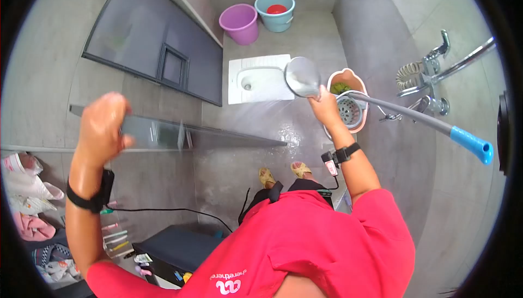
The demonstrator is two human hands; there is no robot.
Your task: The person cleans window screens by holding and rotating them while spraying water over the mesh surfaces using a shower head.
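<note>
My right hand (pixel 325 104) is closed around the handle of a round shower head (pixel 303 75), held over the floor beside the white squat toilet (pixel 260 99). Fine water spray shows left of the shower head. My left hand (pixel 103 126), wet and slightly blurred, is raised at the left in front of a glass panel (pixel 158 132). Its fingers are curled, and whatever may be inside them is hidden. Drops and streaks of water lie on the panel. Below my right hand stands a mop bucket (pixel 362 86) with a grey strainer basket (pixel 349 111).
A grey pole with a blue end (pixel 471 144) slants right from the mop bucket. Purple (pixel 239 19) and blue (pixel 276 21) buckets stand at the back. Chrome shower taps (pixel 433 80) jut from the right wall. A dark-framed door (pixel 152 42) stands left; a black cable (pixel 174 210) crosses below.
</note>
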